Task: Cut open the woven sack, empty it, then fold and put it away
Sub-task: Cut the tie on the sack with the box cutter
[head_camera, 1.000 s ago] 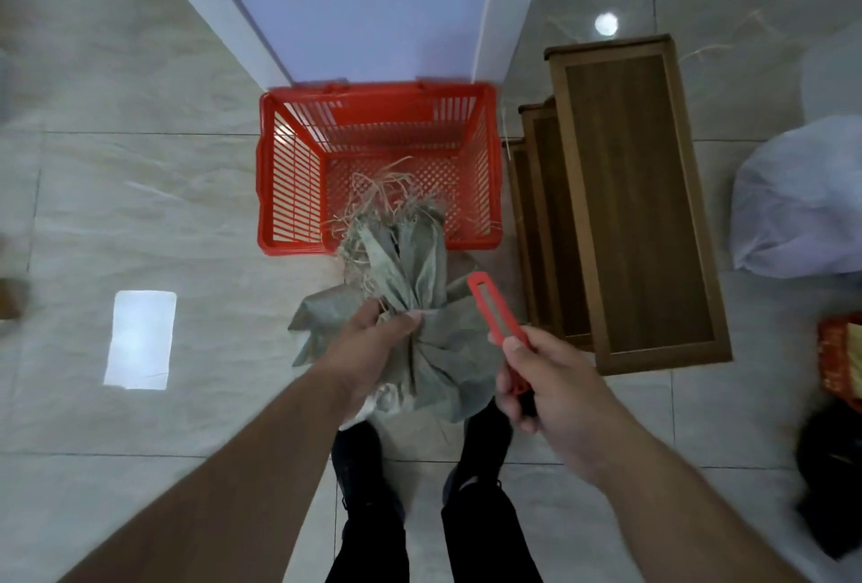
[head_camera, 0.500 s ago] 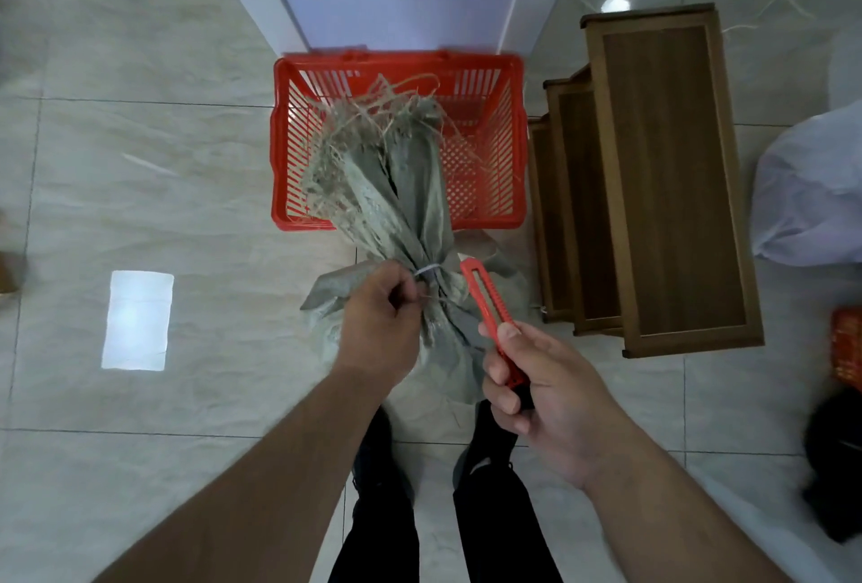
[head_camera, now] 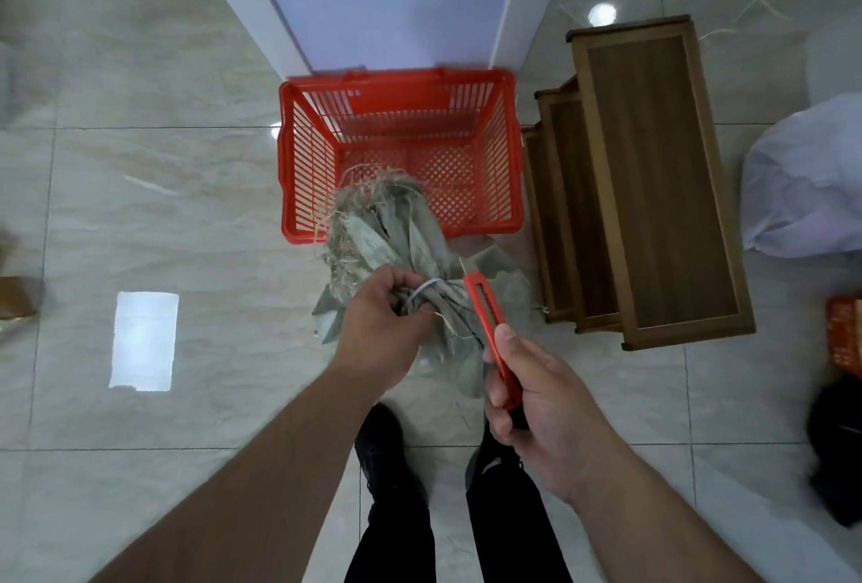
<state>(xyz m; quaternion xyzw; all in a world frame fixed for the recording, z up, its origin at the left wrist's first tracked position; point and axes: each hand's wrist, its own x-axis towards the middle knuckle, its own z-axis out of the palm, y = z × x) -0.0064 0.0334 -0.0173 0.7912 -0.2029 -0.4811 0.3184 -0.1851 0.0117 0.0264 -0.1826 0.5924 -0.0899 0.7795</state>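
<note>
1. I look straight down at a pale tiled floor, two bare forearms reaching forward from the bottom edge.
2. My left hand is fisted around the gathered neck of a grey-green woven sack, knuckles up, fingers curled beside a white tie that binds the neck.
3. The sack stands on the floor between my dark shoes and a red plastic basket; its frayed top overlaps the basket's near rim.
4. My right hand is wrapped around a red utility knife, thumb laid along its body, wrist angled inward.
5. The knife's short blade points up and away, just beside the tied neck.
6. Stepped wooden furniture sits right of the basket.
</note>
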